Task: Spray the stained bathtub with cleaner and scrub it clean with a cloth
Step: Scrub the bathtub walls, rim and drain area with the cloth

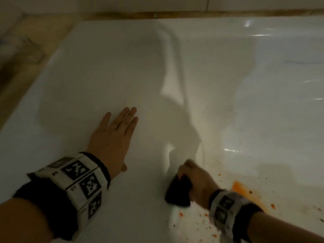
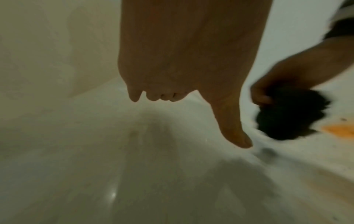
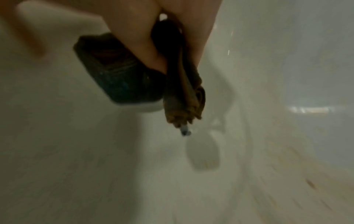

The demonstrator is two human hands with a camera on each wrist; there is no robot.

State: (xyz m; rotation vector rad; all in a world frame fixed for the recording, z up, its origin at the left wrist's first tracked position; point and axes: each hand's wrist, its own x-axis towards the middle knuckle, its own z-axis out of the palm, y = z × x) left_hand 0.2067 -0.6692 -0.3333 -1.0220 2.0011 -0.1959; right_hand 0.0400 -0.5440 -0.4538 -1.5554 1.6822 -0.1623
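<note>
Dim bathroom, looking down into a glossy white bathtub [image 1: 228, 85] w/ a tan stone ledge [image 1: 157, 14] along its far rim. The left hand [image 1: 112, 137] lies flat on the sloped inner wall of the tub, fingers straight and close together, thumb out to the side, holding nothing; a wristband w/ black-and-white square markers [image 1: 78, 186] wraps that wrist. Lower right, the right hand [image 1: 196, 181] is curled tight around a bunched dark cloth [image 1: 178, 192], pressing it against the tub bottom just left of the mess. In the right wrist view the cloth is dark green w/ a brownish folded part hanging past the fingers. An orange smeared stain [image 1: 245, 193] sits just right of that hand, w/ small orange and dark specks [image 1: 201, 220] scattered over the tub floor near the lower edge. Both wrist views are blurry. The two hands are apart, left one higher up the wall.
</note>
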